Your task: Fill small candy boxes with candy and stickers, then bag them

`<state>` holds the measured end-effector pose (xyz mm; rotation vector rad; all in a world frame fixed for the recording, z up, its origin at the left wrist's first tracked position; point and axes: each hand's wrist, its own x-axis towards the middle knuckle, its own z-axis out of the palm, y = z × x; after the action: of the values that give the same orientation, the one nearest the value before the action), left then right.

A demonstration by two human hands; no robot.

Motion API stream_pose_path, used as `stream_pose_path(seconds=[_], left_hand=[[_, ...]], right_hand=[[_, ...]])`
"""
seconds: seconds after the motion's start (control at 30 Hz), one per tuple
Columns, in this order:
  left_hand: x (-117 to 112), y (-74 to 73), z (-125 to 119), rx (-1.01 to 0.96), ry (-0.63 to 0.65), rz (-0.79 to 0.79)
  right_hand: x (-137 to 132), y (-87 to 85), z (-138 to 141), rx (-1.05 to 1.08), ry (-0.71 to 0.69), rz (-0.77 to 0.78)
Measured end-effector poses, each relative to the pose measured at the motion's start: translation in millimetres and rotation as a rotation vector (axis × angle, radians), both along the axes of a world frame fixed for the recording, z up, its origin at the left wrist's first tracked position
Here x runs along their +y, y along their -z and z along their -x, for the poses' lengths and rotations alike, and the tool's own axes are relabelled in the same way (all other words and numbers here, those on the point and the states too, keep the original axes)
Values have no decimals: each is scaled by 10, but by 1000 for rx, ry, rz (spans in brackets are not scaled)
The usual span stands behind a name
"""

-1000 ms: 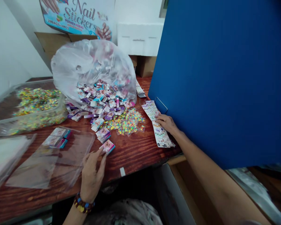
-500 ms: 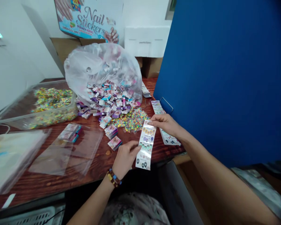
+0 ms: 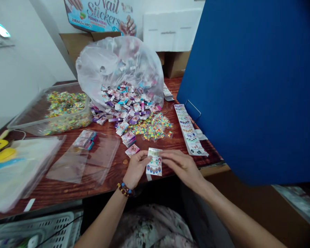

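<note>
A white strip of nail stickers (image 3: 154, 165) printed with rows of coloured nail shapes is folded short above the table's front edge. My left hand (image 3: 137, 167), with a beaded bracelet at the wrist, pinches its left side between thumb and fingers. My right hand (image 3: 182, 167) has its fingertips on the strip's upper right edge; its thumb is partly hidden. Just behind my left hand lies a small stack of printed cartons (image 3: 132, 150). More sticker strips (image 3: 189, 132) lie to the right, beside the blue panel.
A clear plastic bag (image 3: 119, 58) spills many small boxes (image 3: 126, 103) beside a heap of colourful candy packets (image 3: 155, 125). At left are a clear tub (image 3: 28, 120), plastic sleeves (image 3: 98, 155) and yellow-handled scissors (image 3: 3, 155). The blue panel (image 3: 248, 86) bounds the right side.
The long strip is now folded to a shorter piece. My right hand has moved down from its top end to its right edge. The view has shifted slightly.
</note>
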<state>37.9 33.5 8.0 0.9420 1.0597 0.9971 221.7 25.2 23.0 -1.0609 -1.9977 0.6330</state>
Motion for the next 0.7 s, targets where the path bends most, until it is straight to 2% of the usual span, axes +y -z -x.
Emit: stream_pose_path(seconds=[0.07, 0.13, 0.23, 0.33, 0.43, 0.53, 0.63, 0.7], left_hand=[[-19, 17, 4, 48, 61, -40], [-38, 30, 7, 96, 118, -91], [-55, 56, 17, 150, 157, -135], [-55, 101, 29, 207, 109, -108], [-54, 161, 21, 209, 37, -70], [-70, 225, -9, 141, -34, -63], [-101, 263, -30, 100, -88, -96], [-123, 267, -33, 67, -87, -109]], right_hand=[[122, 14, -20, 108, 83, 160], [227, 40, -11, 136, 45, 291], [316, 69, 30, 152, 15, 335], [326, 56, 62, 219, 46, 378], [277, 75, 96, 275, -23, 559], [203, 209, 154, 318, -16, 709], [152, 393, 206, 386, 116, 697], [143, 479, 218, 394, 127, 759]])
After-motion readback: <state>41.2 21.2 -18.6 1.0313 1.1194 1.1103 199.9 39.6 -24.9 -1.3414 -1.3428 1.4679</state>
